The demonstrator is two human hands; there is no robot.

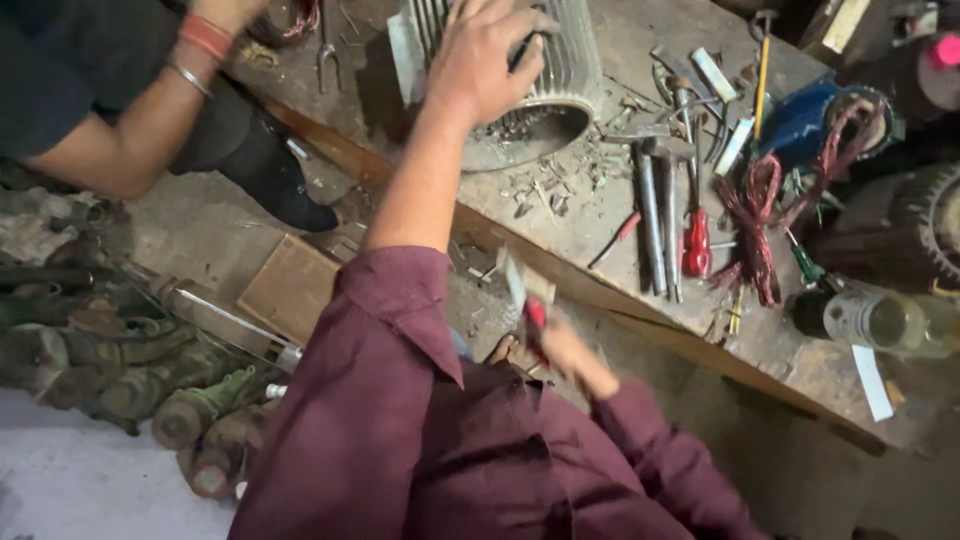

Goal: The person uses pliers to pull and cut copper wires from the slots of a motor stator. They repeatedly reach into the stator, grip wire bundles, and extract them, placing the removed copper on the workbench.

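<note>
My left hand reaches up and rests, fingers spread, on top of a ribbed grey motor housing that lies on the wooden workbench. Below the bench's near edge, my right hand is closed around a small red-handled tool and a pale strip; both are blurred. Small chips and scraps lie scattered on the bench just below the housing's open end.
To the right of the housing, the bench holds metal rods, a red-handled screwdriver, tangled reddish copper wire, a blue part and a glass bottle. Another person's arm is at top left. Old motor parts and a wooden board lie on the floor.
</note>
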